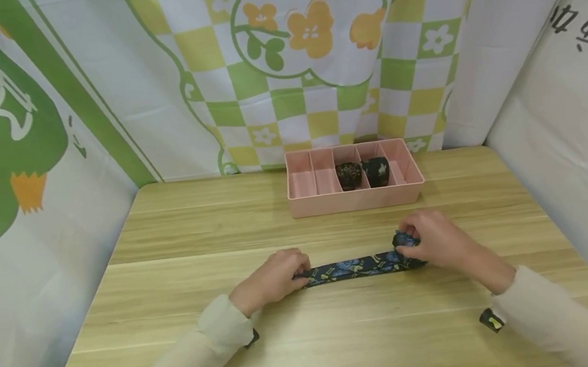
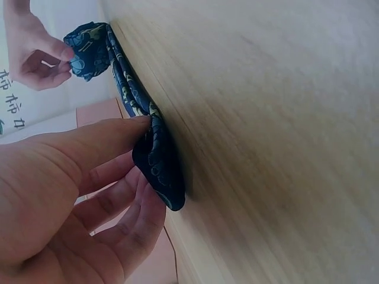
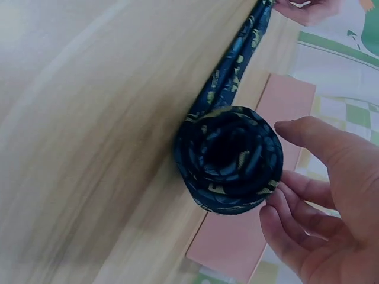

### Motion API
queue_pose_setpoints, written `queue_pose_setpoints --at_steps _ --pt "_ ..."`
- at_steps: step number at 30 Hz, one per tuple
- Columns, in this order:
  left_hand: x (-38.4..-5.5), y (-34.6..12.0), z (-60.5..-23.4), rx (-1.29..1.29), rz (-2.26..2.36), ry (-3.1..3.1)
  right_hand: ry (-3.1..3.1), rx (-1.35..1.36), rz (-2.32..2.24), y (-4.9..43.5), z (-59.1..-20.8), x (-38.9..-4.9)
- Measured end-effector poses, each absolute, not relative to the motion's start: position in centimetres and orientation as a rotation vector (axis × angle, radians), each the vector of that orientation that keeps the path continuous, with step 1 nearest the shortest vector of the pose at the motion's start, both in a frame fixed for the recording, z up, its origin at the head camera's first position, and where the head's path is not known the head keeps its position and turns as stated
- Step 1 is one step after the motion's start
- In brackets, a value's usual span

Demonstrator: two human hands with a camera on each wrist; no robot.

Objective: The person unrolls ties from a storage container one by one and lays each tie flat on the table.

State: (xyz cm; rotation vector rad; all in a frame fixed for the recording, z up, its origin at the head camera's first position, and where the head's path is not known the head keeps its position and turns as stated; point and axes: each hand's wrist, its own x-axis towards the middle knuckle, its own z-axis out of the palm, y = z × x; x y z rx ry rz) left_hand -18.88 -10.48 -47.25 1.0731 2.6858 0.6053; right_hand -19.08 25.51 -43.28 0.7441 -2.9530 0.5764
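Observation:
A long, narrow strip of dark blue patterned cloth point(image 1: 352, 268) lies across the wooden table, wound into a roll at its right end. My left hand point(image 1: 278, 276) pinches the strip's flat left end between thumb and fingers; in the left wrist view that end point(image 2: 163, 171) droops past the fingertips in a rounded fold. At the other end, the fingers of my right hand point(image 1: 438, 241) curve around the roll point(image 3: 231, 160). Its spiral layers face the right wrist camera, with the thumb close by its upper edge and the other fingertips against its side.
Behind the hands stands a pink divided box point(image 1: 354, 201). Two dark patterned rolls, one point(image 1: 349, 176) beside the other point(image 1: 377, 171), sit in its middle compartments. Printed cloth curtains point(image 1: 175, 131) enclose the table point(image 1: 193, 221) at the back and sides.

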Motion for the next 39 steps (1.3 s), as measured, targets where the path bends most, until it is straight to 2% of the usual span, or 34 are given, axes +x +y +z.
queue_pose_setpoints --at_steps 22,31,39 --pt "-18.5 -13.2 -46.9 1.026 0.640 2.692 -2.969 0.637 0.611 27.8 -44.1 -18.3" --pt "-18.7 -13.2 -46.7 1.006 0.581 2.683 -2.979 0.686 0.613 25.8 -43.0 -18.7" --pt "-18.7 -13.2 -46.7 1.009 0.604 2.678 -2.955 0.715 0.545 24.7 -44.2 -18.8"
